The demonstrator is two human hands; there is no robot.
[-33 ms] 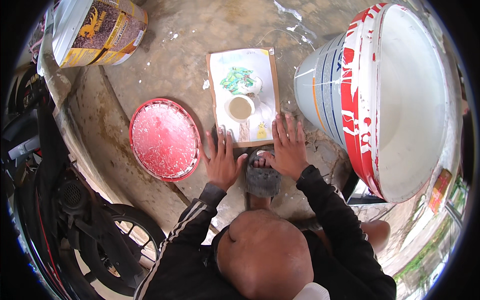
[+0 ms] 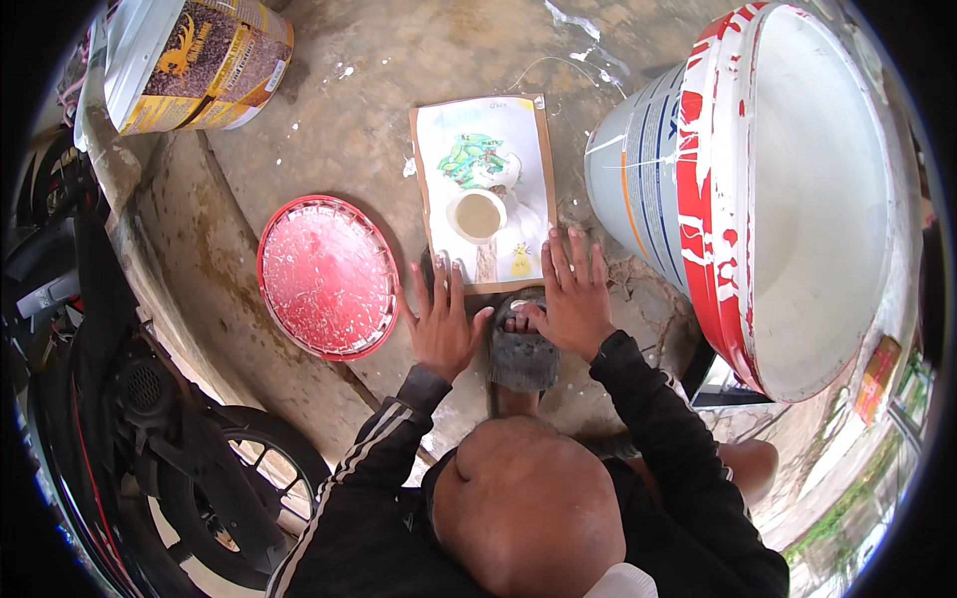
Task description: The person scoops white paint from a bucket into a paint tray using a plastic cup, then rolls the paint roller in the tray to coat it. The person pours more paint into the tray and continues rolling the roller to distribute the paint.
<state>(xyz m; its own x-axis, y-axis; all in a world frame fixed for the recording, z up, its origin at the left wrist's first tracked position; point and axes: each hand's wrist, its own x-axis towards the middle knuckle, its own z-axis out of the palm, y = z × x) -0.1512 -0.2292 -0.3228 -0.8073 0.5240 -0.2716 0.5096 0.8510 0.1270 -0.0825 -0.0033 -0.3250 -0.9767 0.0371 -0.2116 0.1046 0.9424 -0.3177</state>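
My left hand (image 2: 444,324) lies flat on the concrete floor with its fingers spread, between a round red lid (image 2: 327,276) and a foot in a grey sandal (image 2: 521,354). My right hand (image 2: 573,299) is also flat and spread, its fingertips touching the near edge of a brown-backed painted sheet (image 2: 508,135). The sheet shows a green picture. A small white cup of beige liquid (image 2: 478,215) stands on it. Neither hand holds anything.
A big white bucket with a red band (image 2: 718,189) lies on its side at the right, mouth toward me. A second bucket with a yellow and brown label (image 2: 194,60) is at the far left. A motorbike wheel (image 2: 214,498) stands close on my left.
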